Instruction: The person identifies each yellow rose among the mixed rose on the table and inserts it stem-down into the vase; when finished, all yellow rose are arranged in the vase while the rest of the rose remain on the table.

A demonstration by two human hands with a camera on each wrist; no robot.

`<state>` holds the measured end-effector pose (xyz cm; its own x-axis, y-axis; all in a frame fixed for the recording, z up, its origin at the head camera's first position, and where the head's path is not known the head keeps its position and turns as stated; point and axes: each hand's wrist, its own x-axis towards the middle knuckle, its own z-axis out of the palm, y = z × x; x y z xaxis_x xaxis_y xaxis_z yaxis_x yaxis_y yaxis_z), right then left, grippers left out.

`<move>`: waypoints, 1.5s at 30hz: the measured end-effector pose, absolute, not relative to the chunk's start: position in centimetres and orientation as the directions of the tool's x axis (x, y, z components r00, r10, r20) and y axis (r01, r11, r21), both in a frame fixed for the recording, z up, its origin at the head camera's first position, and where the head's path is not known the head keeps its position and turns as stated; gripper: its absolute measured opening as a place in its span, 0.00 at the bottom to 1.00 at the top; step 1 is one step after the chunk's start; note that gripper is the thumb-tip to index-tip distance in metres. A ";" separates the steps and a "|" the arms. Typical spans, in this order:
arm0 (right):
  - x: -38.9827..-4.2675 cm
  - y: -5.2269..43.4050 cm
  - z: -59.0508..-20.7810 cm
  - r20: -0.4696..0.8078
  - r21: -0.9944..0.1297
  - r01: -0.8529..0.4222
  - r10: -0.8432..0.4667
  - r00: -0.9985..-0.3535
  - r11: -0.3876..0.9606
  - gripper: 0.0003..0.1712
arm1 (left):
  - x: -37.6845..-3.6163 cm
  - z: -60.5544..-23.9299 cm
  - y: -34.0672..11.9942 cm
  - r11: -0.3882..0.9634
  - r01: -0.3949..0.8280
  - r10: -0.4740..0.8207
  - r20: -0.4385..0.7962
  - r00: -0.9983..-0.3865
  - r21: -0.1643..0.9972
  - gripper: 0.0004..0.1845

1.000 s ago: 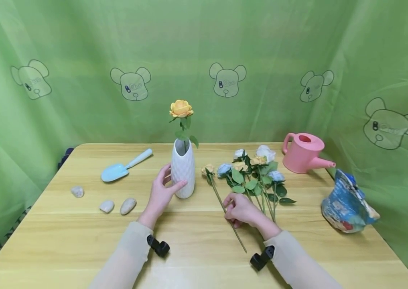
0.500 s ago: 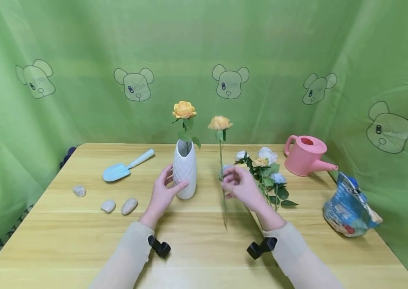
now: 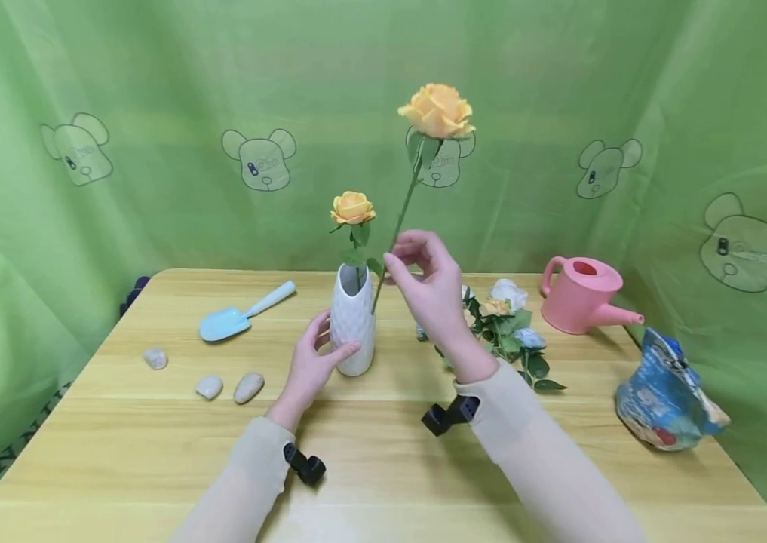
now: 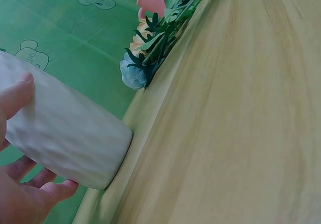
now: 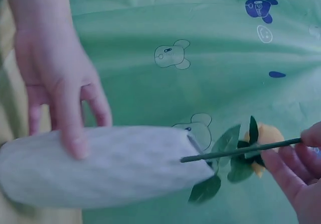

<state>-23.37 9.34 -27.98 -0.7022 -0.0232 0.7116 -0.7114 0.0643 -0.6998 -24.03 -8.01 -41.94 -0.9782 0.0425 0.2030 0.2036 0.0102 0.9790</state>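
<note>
Upright on the table, a white textured vase (image 3: 353, 324) holds one yellow rose (image 3: 352, 208). My left hand (image 3: 313, 360) grips the vase around its lower half, thumb in front and fingers at the side. Between thumb and fingers, my right hand (image 3: 434, 290) pinches the stem of a second yellow rose (image 3: 439, 111), raised with its bloom up and leaning right. In the right wrist view, that stem's lower end (image 5: 186, 159) overlaps the vase near its mouth; whether they touch I cannot tell.
Several blue, white and yellow roses (image 3: 508, 343) lie right of the vase, partly behind my right hand. Beyond are a pink watering can (image 3: 580, 294) and a blue printed bag (image 3: 664, 396). Leftward lie a light-blue trowel (image 3: 225, 323) and stones (image 3: 248, 388). A green curtain (image 3: 329, 90) hangs behind.
My right hand has lifted the second yellow rose from the table, turned it upright and brought it up and left to the vase. My left hand stays on the vase.
</note>
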 end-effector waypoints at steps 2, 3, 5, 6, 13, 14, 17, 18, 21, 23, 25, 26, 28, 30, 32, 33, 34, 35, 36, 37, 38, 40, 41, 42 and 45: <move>-23.8 8.6 -27.6 0.751 -0.659 -0.749 0.007 -0.660 0.069 0.13 | -24.5 -42.6 -8.0 -0.001 0.205 0.039 0.205 -0.978 0.979 0.40; -24.0 8.2 -27.4 0.770 -0.638 -0.767 0.022 -0.638 0.074 0.13 | -24.7 -42.9 -8.0 -0.003 0.206 0.035 0.206 -0.978 0.979 0.40; -24.4 7.6 -27.2 0.800 -0.600 -0.796 0.043 -0.599 0.084 0.12 | -25.2 -43.7 -8.0 -0.002 0.207 0.025 0.207 -0.978 0.978 0.40; -24.6 7.3 -27.2 0.813 -0.583 -0.807 0.051 -0.581 0.097 0.12 | -25.4 -44.0 -8.0 0.002 0.207 0.019 0.207 -0.978 0.978 0.40; -25.7 6.3 -28.6 0.893 -0.428 -0.862 -0.017 -0.449 0.272 0.10 | -25.4 -44.2 -7.9 0.027 0.227 0.003 0.227 -0.974 0.973 0.39; -25.8 6.3 -29.0 0.900 -0.403 -0.865 -0.043 -0.434 0.298 0.10 | -25.4 -44.1 -7.9 0.027 0.229 0.005 0.229 -0.973 0.973 0.39; -25.9 6.2 -30.1 0.898 -0.356 -0.863 -0.123 -0.422 0.359 0.09 | -25.3 -44.1 -7.9 0.025 0.227 0.010 0.227 -0.974 0.973 0.38; -25.9 6.2 -30.4 0.895 -0.342 -0.860 -0.148 -0.421 0.379 0.09 | -25.3 -44.1 -7.8 0.025 0.226 0.014 0.226 -0.974 0.974 0.38; -25.8 6.3 -31.2 0.886 -0.287 -0.840 -0.205 -0.415 0.460 0.08 | -25.3 -44.2 -7.8 0.017 0.222 0.028 0.221 -0.975 0.975 0.39; -25.8 6.3 -31.5 0.883 -0.250 -0.823 -0.229 -0.410 0.511 0.07 | -25.4 -44.2 -7.8 0.017 0.220 0.036 0.220 -0.975 0.975 0.39; -25.6 6.2 -31.7 0.881 -0.221 -0.804 -0.241 -0.408 0.552 0.07 | -25.4 -44.2 -7.9 0.020 0.219 0.039 0.218 -0.975 0.976 0.39; -25.6 6.2 -31.8 0.878 -0.214 -0.797 -0.245 -0.410 0.565 0.07 | -25.4 -44.2 -7.9 0.026 0.218 0.039 0.217 -0.975 0.976 0.39; -25.5 6.2 -32.0 0.871 -0.213 -0.785 -0.251 -0.422 0.582 0.06 | -25.3 -44.0 -8.0 0.040 0.220 0.032 0.218 -0.975 0.975 0.39; -25.4 6.2 -32.2 0.862 -0.217 -0.775 -0.256 -0.437 0.594 0.05 | -25.3 -44.0 -8.0 0.050 0.225 0.021 0.224 -0.974 0.973 0.39; -25.3 6.5 -32.5 0.852 -0.226 -0.764 -0.257 -0.455 0.604 0.05 | -25.3 -44.0 -8.0 0.055 0.237 0.014 0.236 -0.972 0.970 0.39; -25.3 6.7 -32.7 0.847 -0.234 -0.759 -0.256 -0.465 0.607 0.05 | -25.3 -44.0 -8.0 0.054 0.240 0.011 0.240 -0.971 0.969 0.39; -25.2 7.0 -32.9 0.843 -0.243 -0.756 -0.253 -0.475 0.608 0.05 | -25.3 -44.0 -8.0 0.050 0.244 0.009 0.244 -0.970 0.968 0.39; -25.1 7.3 -33.2 0.840 -0.252 -0.751 -0.248 -0.483 0.610 0.06 | -25.3 -44.1 -8.0 0.046 0.244 0.008 0.244 -0.970 0.969 0.39; -25.0 7.7 -33.4 0.834 -0.265 -0.746 -0.243 -0.495 0.611 0.07 | -25.3 -44.1 -7.9 0.041 0.243 0.008 0.243 -0.970 0.969 0.39; -24.9 8.2 -33.7 0.828 -0.279 -0.740 -0.237 -0.507 0.612 0.07 | -25.3 -44.1 -7.9 0.037 0.242 0.010 0.242 -0.970 0.970 0.39; -24.8 8.7 -34.0 0.820 -0.294 -0.732 -0.231 -0.523 0.614 0.08 | -25.3 -44.1 -7.9 0.033 0.237 0.009 0.237 -0.971 0.971 0.39; -24.7 9.7 -34.7 0.801 -0.330 -0.715 -0.218 -0.558 0.617 0.08 | -25.3 -44.1 -7.9 0.031 0.228 0.007 0.228 -0.974 0.973 0.39; -24.6 10.3 -35.0 0.790 -0.349 -0.704 -0.211 -0.576 0.619 0.08 | -25.2 -44.1 -7.9 0.031 0.223 0.009 0.223 -0.975 0.974 0.40; -24.5 10.9 -35.3 0.775 -0.371 -0.691 -0.203 -0.599 0.620 0.08 | -25.2 -44.0 -7.9 0.030 0.220 0.011 0.220 -0.975 0.975 0.40; -24.2 12.7 -36.3 0.735 -0.435 -0.656 -0.178 -0.655 0.618 0.08 | -25.0 -43.8 -7.9 0.020 0.203 0.023 0.203 -0.979 0.979 0.41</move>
